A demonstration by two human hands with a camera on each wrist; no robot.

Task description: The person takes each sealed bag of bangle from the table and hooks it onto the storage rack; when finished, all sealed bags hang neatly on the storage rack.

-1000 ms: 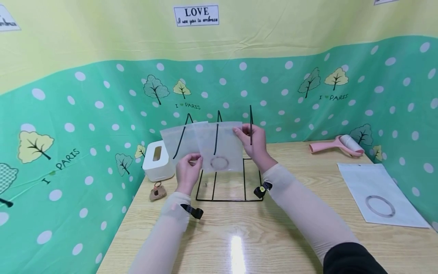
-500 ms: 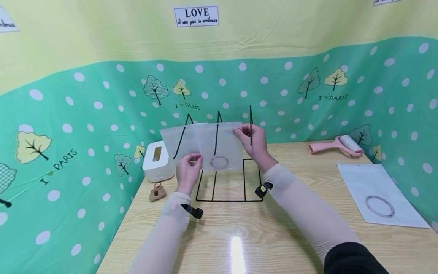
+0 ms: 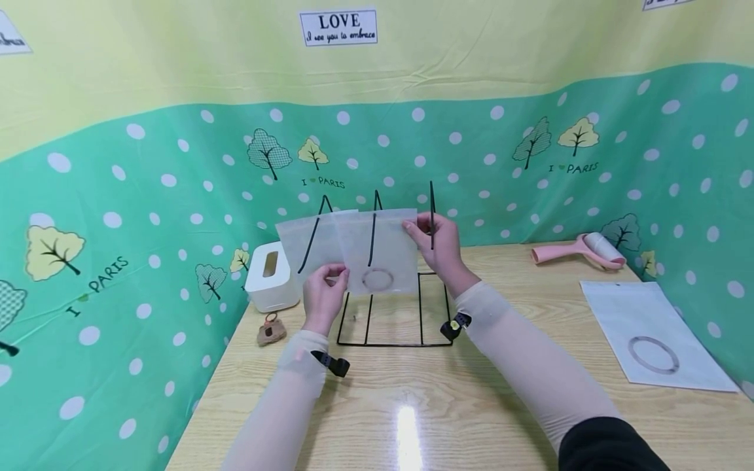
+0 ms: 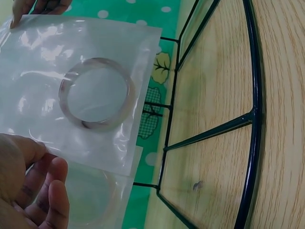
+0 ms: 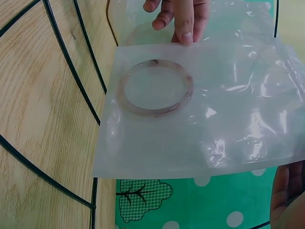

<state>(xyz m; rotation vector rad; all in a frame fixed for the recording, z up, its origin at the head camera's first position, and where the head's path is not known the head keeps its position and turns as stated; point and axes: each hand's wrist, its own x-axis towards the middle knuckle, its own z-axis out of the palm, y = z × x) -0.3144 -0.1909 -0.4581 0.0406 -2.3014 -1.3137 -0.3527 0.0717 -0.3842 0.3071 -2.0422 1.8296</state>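
Observation:
A clear plastic bag [image 3: 396, 245] with a pale brownish bangle [image 3: 377, 279] inside is held up over a black wire rack [image 3: 394, 345]. My left hand [image 3: 324, 291] pinches its left edge, low down, between thumb and fingers. My right hand [image 3: 442, 252] grips the upper right edge. Behind and to the left, a second clear bag [image 3: 330, 243] is partly covered by the first one; a faint ring [image 4: 113, 195] shows in it in the left wrist view. Upright wires of the rack cross in front of both bags and my right hand.
At the back left stands a white tissue box [image 3: 272, 278], with a brown keychain [image 3: 271, 331] in front of it. A pink lint roller [image 3: 574, 250] lies at the back right. Nearer, another bag with a bangle [image 3: 654, 355] lies flat on the wooden table [image 3: 471, 418].

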